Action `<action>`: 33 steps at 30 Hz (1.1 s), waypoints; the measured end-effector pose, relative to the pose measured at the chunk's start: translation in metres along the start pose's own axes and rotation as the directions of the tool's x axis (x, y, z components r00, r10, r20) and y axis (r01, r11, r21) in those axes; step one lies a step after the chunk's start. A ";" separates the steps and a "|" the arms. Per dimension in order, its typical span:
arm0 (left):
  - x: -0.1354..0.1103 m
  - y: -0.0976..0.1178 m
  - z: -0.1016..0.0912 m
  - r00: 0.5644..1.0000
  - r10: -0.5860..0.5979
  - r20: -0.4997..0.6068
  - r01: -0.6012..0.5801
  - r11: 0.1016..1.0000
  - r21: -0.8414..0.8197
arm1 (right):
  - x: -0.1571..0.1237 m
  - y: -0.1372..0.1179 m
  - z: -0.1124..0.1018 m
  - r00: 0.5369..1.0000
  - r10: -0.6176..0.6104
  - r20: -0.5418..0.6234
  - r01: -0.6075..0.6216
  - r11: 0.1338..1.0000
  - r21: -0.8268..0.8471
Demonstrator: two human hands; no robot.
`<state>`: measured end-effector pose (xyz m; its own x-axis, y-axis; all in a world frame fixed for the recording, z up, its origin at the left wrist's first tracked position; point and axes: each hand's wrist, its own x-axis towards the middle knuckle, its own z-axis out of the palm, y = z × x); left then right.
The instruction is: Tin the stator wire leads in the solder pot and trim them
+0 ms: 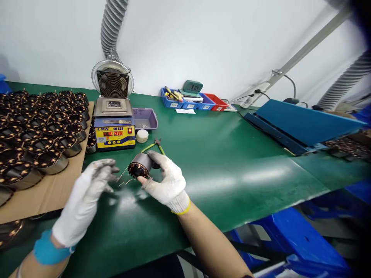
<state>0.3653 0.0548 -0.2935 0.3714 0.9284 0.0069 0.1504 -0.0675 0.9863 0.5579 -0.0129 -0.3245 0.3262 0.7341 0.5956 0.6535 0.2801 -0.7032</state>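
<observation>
A motor stator, a metal cylinder with dark windings inside, is gripped in my right hand above the green table. Its wound end faces left, and several thin wire leads stick out from it. My left hand, in a white glove greyed at the fingertips, is just left of those leads. Its fingers are slightly blurred, bent and apart, with nothing visible in them. The right glove is white too, with a yellow cuff. Behind the stator lie cutting pliers with green handles, partly hidden by it.
Rows of stators stand on cardboard at left. A solder pot with a lit display stands behind my hands, beside a purple tray and round white tub. Blue bins and a blue panel are farther right.
</observation>
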 end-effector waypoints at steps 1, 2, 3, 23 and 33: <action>0.000 -0.001 0.005 0.998 -0.026 0.061 0.026 1.000 0.000 | -0.001 -0.002 0.001 1.000 0.001 0.012 -0.001 1.000 0.007; 0.001 -0.002 0.011 0.991 -0.060 0.121 0.061 0.998 -0.005 | -0.002 -0.003 0.001 1.000 0.011 0.025 -0.011 1.000 0.012; 0.001 -0.003 0.015 0.981 -0.095 0.167 0.096 0.995 0.004 | -0.003 -0.005 0.002 0.999 0.024 0.040 -0.025 1.000 0.017; -0.010 -0.002 0.020 0.985 -0.139 0.099 0.140 0.990 -0.009 | -0.008 -0.007 0.013 0.991 0.128 -0.024 -0.124 0.985 0.122; -0.012 -0.002 0.017 0.994 -0.109 0.023 0.111 0.986 -0.124 | 0.022 -0.015 0.012 0.998 0.060 0.031 -0.060 0.998 0.015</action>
<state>0.3764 0.0371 -0.2986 0.3736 0.9217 -0.1047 0.0761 0.0820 0.9937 0.5476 0.0064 -0.3056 0.3438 0.7681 0.5402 0.6220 0.2447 -0.7438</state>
